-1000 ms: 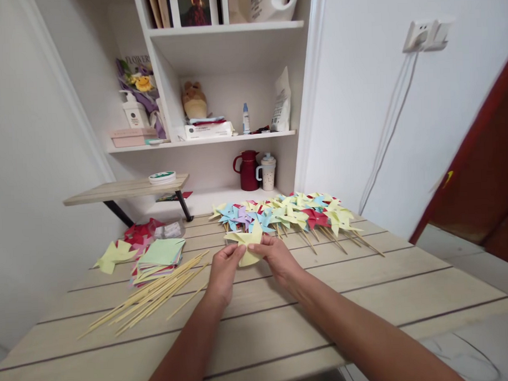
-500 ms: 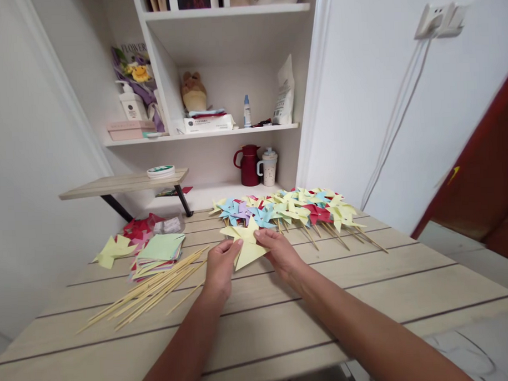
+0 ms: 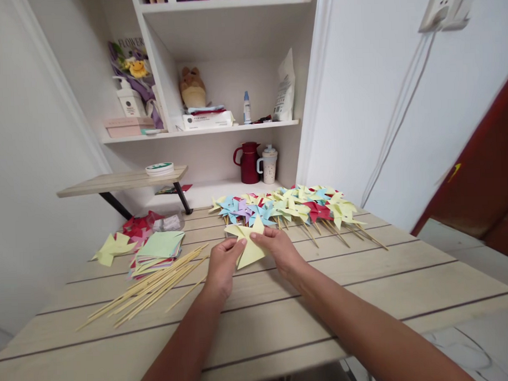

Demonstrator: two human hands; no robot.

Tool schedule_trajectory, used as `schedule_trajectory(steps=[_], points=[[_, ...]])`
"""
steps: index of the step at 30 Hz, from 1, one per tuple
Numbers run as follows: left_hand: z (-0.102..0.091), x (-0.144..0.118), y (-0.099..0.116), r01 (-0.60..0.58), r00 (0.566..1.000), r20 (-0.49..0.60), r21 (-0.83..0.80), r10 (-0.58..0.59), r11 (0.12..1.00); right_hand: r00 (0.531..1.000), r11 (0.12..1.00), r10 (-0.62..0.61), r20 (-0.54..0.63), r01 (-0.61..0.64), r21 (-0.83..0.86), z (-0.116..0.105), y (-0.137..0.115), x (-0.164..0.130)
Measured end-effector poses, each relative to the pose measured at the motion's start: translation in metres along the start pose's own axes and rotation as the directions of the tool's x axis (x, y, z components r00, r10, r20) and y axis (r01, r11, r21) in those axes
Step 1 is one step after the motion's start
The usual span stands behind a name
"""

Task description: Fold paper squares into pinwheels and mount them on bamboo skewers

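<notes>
A pale yellow paper pinwheel [image 3: 250, 250] is held between my two hands above the wooden table [image 3: 283, 317]. My left hand [image 3: 224, 264] pinches its left side, thumb on top. On the right side, my right hand [image 3: 280, 248] grips it with the thumb pressed near its centre; the fingers beneath are hidden. Just behind it lie many finished pinwheels on sticks [image 3: 294, 207], in yellow, blue, red and purple. Loose wooden sticks [image 3: 153, 288] lie in a bundle to the left of my left hand.
Left of the sticks are a stack of coloured paper squares [image 3: 162, 246], a loose yellow pinwheel [image 3: 113, 248], red paper pieces [image 3: 141, 226] and a small clear box [image 3: 168, 223]. A raised wooden stand [image 3: 124, 183] is behind them. A red jug [image 3: 249, 163] and a cup [image 3: 268, 165] stand at the back.
My right thumb has shifted slightly left, further onto the middle of the yellow pinwheel. Both hands keep their hold, and the view has tilted a little.
</notes>
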State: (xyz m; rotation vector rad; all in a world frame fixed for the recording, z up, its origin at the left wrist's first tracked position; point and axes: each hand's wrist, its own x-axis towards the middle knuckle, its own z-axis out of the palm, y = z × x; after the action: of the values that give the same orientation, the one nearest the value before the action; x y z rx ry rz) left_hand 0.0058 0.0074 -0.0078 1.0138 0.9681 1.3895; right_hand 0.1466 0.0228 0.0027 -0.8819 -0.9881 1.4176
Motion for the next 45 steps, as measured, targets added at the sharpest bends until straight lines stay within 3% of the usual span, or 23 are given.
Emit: schedule_trajectory(steps=[7,12,18,23,26,28,34,37,39,41,43,45], points=[[-0.001,0.001,-0.002,-0.009,1.000,-0.003,0.020,0.009,1.000,0.995,0.988,-0.094,-0.043,0.088,-0.128,0.004,0.001,-0.003],[-0.004,0.001,0.003,0.019,0.998,-0.054,-0.008,-0.020,1.000,0.994,0.988,-0.112,0.020,0.113,-0.102,0.005,0.002,-0.005],[-0.016,0.005,0.014,0.081,0.996,-0.031,-0.160,-0.087,0.984,0.970,0.964,-0.222,0.098,0.233,-0.130,-0.014,-0.005,0.002],[-0.022,0.007,0.017,0.092,0.996,0.028,-0.228,-0.088,0.969,0.848,0.746,-0.438,0.299,0.528,-0.406,-0.024,-0.009,0.003],[-0.022,0.007,0.016,0.072,0.997,0.019,-0.246,-0.070,0.967,0.767,0.628,-0.499,0.403,0.641,-0.441,-0.021,-0.009,-0.002],[-0.023,0.008,0.014,0.063,0.998,0.011,-0.243,-0.062,0.968,0.745,0.601,-0.509,0.431,0.666,-0.441,-0.018,-0.010,-0.005],[-0.023,0.010,0.005,0.043,0.999,0.017,-0.179,-0.041,0.983,0.779,0.635,-0.483,0.400,0.626,-0.452,-0.017,-0.008,-0.004],[-0.021,0.009,0.004,0.041,0.999,-0.002,-0.169,-0.042,0.985,0.788,0.608,-0.482,0.382,0.615,-0.502,-0.017,-0.007,-0.002],[-0.020,0.009,0.005,0.044,0.996,-0.069,-0.200,-0.058,0.979,0.744,0.515,-0.568,0.351,0.654,-0.554,-0.018,-0.007,-0.002],[-0.020,0.011,0.006,0.047,0.984,-0.157,-0.256,-0.089,0.965,0.653,0.357,-0.664,0.364,0.705,-0.613,-0.018,-0.007,-0.003],[-0.021,0.013,0.006,0.042,0.969,-0.220,-0.312,-0.115,0.949,0.566,0.178,-0.695,0.443,0.733,-0.656,-0.016,-0.005,-0.007],[-0.022,0.014,0.006,0.025,0.965,-0.238,-0.346,-0.113,0.938,0.507,0.021,-0.688,0.519,0.729,-0.684,-0.013,0.000,-0.012]])
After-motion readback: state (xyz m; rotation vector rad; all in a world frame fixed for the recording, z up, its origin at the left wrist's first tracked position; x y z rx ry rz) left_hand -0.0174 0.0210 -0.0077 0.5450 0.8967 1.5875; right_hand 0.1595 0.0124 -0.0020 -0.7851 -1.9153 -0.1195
